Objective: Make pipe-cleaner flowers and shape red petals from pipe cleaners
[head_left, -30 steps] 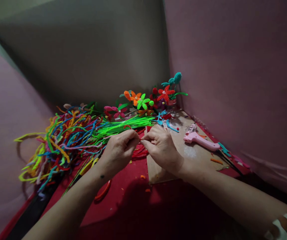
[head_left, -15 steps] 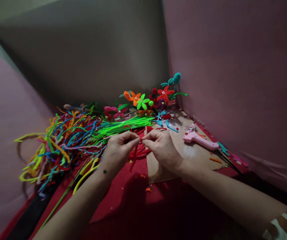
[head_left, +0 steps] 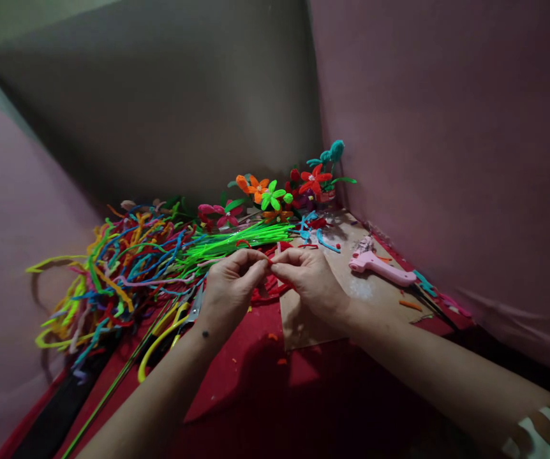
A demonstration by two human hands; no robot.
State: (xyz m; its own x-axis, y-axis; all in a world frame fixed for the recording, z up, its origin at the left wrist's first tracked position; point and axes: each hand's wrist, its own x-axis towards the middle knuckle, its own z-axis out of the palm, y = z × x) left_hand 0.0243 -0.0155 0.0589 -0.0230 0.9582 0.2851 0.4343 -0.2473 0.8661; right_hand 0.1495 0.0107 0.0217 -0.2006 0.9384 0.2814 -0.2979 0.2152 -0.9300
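Red fuzz, just a sliver of a small red piece, shows between the pinched fingertips of the left hand and right hand, above the near-left edge of the cardboard; the fingers hide the rest, so I can't tell its shape. Yellow-handled scissors lie left, partly covered by the left forearm. Right of the hands sits a pink glue gun, its nozzle end hard to make out.
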